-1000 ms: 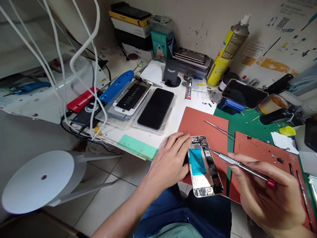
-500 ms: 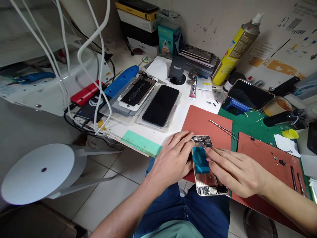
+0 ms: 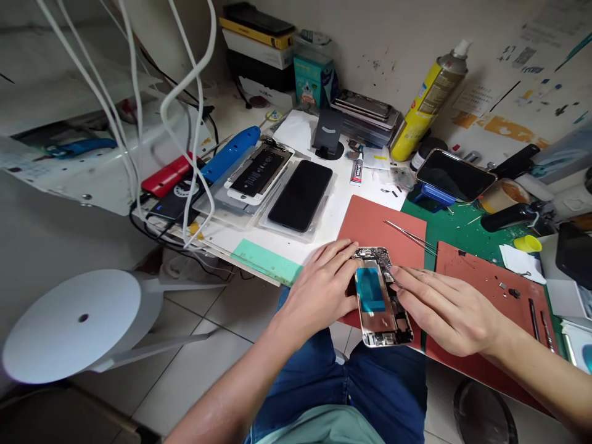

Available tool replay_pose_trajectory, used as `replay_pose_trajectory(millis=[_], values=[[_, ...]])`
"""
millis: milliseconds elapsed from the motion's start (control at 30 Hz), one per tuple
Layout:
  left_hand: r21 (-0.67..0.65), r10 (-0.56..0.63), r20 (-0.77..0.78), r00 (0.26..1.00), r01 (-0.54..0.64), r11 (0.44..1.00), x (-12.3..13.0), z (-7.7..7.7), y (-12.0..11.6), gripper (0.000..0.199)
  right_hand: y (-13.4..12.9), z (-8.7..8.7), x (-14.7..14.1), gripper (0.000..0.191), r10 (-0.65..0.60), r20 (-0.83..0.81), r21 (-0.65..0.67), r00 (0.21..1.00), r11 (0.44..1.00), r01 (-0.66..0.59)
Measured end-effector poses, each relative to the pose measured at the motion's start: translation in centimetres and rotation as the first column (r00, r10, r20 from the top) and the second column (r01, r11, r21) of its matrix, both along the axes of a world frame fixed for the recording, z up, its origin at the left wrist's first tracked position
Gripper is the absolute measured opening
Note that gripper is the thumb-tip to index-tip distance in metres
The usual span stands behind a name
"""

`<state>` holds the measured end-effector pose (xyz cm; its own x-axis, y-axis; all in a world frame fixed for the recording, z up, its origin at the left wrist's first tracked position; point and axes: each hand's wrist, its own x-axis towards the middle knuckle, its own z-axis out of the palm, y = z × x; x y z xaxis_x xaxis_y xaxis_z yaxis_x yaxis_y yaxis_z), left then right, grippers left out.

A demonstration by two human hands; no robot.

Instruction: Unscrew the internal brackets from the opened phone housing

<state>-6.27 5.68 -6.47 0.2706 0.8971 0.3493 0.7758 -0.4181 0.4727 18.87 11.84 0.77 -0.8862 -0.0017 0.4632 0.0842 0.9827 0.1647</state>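
Blue-patched phone (image 3: 378, 295) is open, left hand (image 3: 326, 279) clasping it, right (image 3: 446, 309) pinching a tool (image 3: 394, 280).

Beyond the left hand (image 3: 321, 287), the left red mat (image 3: 365, 222) offers a way toward the glue tube (image 3: 356, 169), with tweezers (image 3: 402, 230) lying across its right edge. The dark-screened phone (image 3: 300, 196) blocks the left, the propped phone (image 3: 456, 176) the far right; white cables (image 3: 198, 69) hang over the bench's (image 3: 343, 197) left end.

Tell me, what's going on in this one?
The person's left hand steadies an opened phone by its left edge. The right hand is at the phone's upper right, pinching what looks like a slim tool, mostly hidden. Tweezers lie just beyond, partly on a red mat.
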Motion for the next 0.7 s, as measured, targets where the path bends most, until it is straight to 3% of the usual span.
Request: replay_pose_trajectory(millis=[233,367,700], values=[[-0.123,-0.098,-0.084,0.992,0.088,0.989,-0.7,0.7,-0.3,0.082,-4.4,-2.2,4.6,0.026,-0.142,-0.168,-0.028,0.976,0.99,0.139],[-0.152,-0.111,-0.084,0.99,0.097,0.984,-0.9,1.0,-0.6,0.085,-6.3,-3.8,5.9,0.027,-0.161,-0.273,-0.021,0.948,0.987,0.162],[-0.254,-0.198,-0.14,0.97,0.159,0.954,-1.2,1.3,-1.2,0.118,-9.2,-4.4,7.3,0.039,-0.247,-0.433,0.021,0.867,0.959,0.283]])
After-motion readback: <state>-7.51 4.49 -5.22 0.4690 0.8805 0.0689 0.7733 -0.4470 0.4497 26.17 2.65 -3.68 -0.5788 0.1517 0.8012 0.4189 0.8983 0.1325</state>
